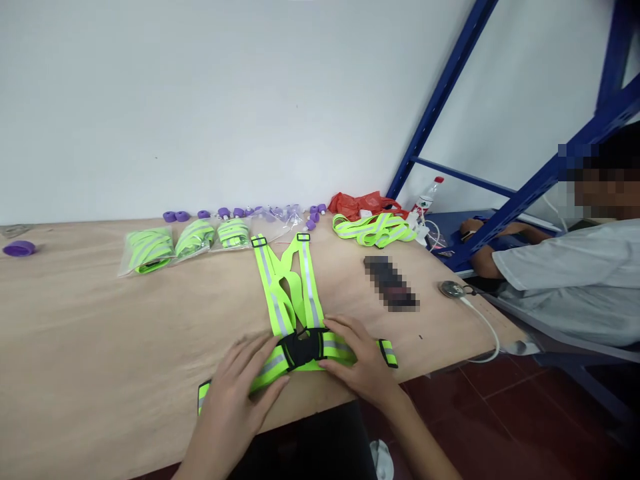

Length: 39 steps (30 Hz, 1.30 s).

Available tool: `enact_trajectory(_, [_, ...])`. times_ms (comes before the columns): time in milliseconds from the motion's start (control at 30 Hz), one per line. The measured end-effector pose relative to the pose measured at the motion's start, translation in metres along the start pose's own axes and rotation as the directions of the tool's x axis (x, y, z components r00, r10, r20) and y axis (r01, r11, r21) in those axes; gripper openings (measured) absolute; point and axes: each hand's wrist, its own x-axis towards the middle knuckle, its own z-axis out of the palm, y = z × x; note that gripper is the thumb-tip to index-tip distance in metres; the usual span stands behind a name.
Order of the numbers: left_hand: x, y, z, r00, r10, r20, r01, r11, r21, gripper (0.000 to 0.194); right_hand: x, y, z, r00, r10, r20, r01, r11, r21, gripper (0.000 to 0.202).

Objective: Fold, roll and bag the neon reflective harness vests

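A yellow-green reflective harness (310, 287) lies spread on the wooden table, its two shoulder straps pointing toward the wall and its waist strap along the front edge. A black buckle (303, 348) sits at the middle of the waist strap and looks fastened. My left hand (243, 380) rests on the strap left of the buckle, thumb and fingers around the band. On the right side, my right hand (357, 357) has its thumb and fingertips on the strap close to the buckle, holding the band between them.
Bagged reflective straps (150, 248), purple caps (183, 216) and a clear bag line the back. Loose straps (375, 230), a red bag (360, 204) and a bottle (426, 197) stand back right. Near the right edge are a blurred dark object (391, 283) and a corded round device (453, 289). A person sits beyond blue posts.
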Motion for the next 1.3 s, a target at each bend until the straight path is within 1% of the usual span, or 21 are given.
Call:
enact_trajectory(67, [-0.007, -0.008, -0.023, 0.999, 0.045, 0.029, -0.045, 0.999, 0.030, 0.049, -0.008, 0.005, -0.013, 0.990, -0.068, -0.125, 0.061, 0.996, -0.058, 0.044])
enact_trajectory(133, [-0.019, -0.023, -0.044, 0.992, 0.077, 0.103, -0.083, 0.995, 0.052, 0.055, -0.019, 0.012, -0.033, 0.966, -0.089, -0.241, 0.060, 0.990, -0.124, 0.039])
enact_trajectory(200, [-0.035, -0.044, -0.058, 0.984, 0.074, 0.162, -0.089, 0.992, 0.087, 0.059, -0.032, 0.022, -0.055, 0.961, -0.070, -0.266, 0.025, 0.985, -0.169, 0.038])
enact_trajectory(267, [-0.052, -0.066, -0.062, 0.985, 0.046, 0.168, -0.062, 0.994, 0.094, 0.051, -0.045, 0.031, -0.073, 0.984, 0.021, -0.180, -0.054, 0.982, -0.180, 0.041])
enact_trajectory(300, [-0.060, -0.075, -0.062, 0.989, 0.036, 0.142, -0.048, 0.996, 0.079, 0.044, -0.050, 0.035, -0.080, 0.990, 0.091, -0.109, -0.109, 0.979, -0.175, 0.044])
enact_trajectory(367, [-0.068, -0.084, -0.060, 0.990, -0.017, 0.138, 0.010, 0.999, 0.053, 0.040, -0.059, 0.040, -0.087, 0.971, 0.238, 0.031, -0.229, 0.959, -0.170, 0.048])
enact_trajectory(433, [-0.067, -0.081, -0.059, 0.984, -0.051, 0.171, 0.046, 0.998, 0.033, 0.042, -0.062, 0.042, -0.088, 0.935, 0.338, 0.111, -0.318, 0.934, -0.165, 0.047])
enact_trajectory(533, [-0.054, -0.068, -0.064, 0.975, -0.058, 0.215, 0.068, 0.997, -0.036, 0.041, -0.057, 0.042, -0.088, 0.910, 0.387, 0.148, -0.375, 0.921, -0.105, 0.045])
enact_trajectory(633, [-0.041, -0.062, -0.074, 0.962, -0.183, 0.201, 0.215, 0.965, -0.148, 0.039, -0.044, 0.042, -0.091, 0.893, 0.418, 0.167, -0.431, 0.901, 0.053, 0.044])
enact_trajectory(700, [-0.034, -0.065, -0.079, 0.933, -0.332, 0.137, 0.357, 0.893, -0.274, 0.040, -0.036, 0.045, -0.094, 0.895, 0.423, 0.140, -0.444, 0.871, 0.208, 0.044])
enact_trajectory(767, [-0.028, -0.071, -0.081, 0.878, -0.474, 0.061, 0.449, 0.774, -0.446, 0.043, -0.029, 0.050, -0.095, 0.910, 0.408, 0.076, -0.407, 0.842, 0.354, 0.044])
enact_trajectory(833, [-0.021, -0.077, -0.078, 0.814, -0.580, 0.032, 0.472, 0.630, -0.617, 0.046, -0.023, 0.058, -0.093, 0.924, 0.383, 0.006, -0.344, 0.823, 0.452, 0.043])
enact_trajectory(900, [-0.014, -0.081, -0.074, 0.764, -0.643, 0.058, 0.468, 0.491, -0.735, 0.047, -0.018, 0.065, -0.089, 0.932, 0.360, -0.036, -0.295, 0.812, 0.503, 0.042])
enact_trajectory(967, [-0.012, -0.084, -0.071, 0.746, -0.660, 0.092, 0.468, 0.421, -0.777, 0.046, -0.015, 0.072, -0.084, 0.937, 0.346, -0.042, -0.272, 0.802, 0.531, 0.041])
enact_trajectory(1000, [-0.013, -0.086, -0.072, 0.754, -0.649, 0.097, 0.472, 0.433, -0.768, 0.046, -0.015, 0.074, -0.083, 0.938, 0.344, -0.039, -0.269, 0.797, 0.541, 0.042])
enact_trajectory(1033, [-0.015, -0.089, -0.075, 0.774, -0.626, 0.098, 0.479, 0.476, -0.737, 0.045, -0.015, 0.076, -0.083, 0.938, 0.344, -0.037, -0.269, 0.794, 0.545, 0.043])
enact_trajectory(1100, [-0.021, -0.094, -0.085, 0.830, -0.546, 0.113, 0.495, 0.627, -0.601, 0.045, -0.016, 0.075, -0.085, 0.939, 0.344, -0.011, -0.292, 0.813, 0.504, 0.047])
enact_trajectory(1133, [-0.024, -0.096, -0.091, 0.858, -0.493, 0.144, 0.493, 0.712, -0.500, 0.046, -0.017, 0.073, -0.088, 0.940, 0.339, 0.031, -0.317, 0.838, 0.443, 0.050])
enact_trajectory(1167, [-0.027, -0.097, -0.099, 0.881, -0.434, 0.191, 0.474, 0.790, -0.389, 0.046, -0.018, 0.069, -0.091, 0.939, 0.331, 0.092, -0.342, 0.872, 0.350, 0.051])
enact_trajectory(1233, [-0.031, -0.097, -0.112, 0.907, -0.306, 0.290, 0.370, 0.907, -0.199, 0.047, -0.020, 0.062, -0.097, 0.918, 0.308, 0.250, -0.343, 0.933, 0.112, 0.050])
enact_trajectory(1300, [-0.033, -0.095, -0.120, 0.911, -0.200, 0.362, 0.247, 0.965, -0.087, 0.049, -0.021, 0.055, -0.104, 0.884, 0.285, 0.371, -0.272, 0.958, -0.089, 0.045])
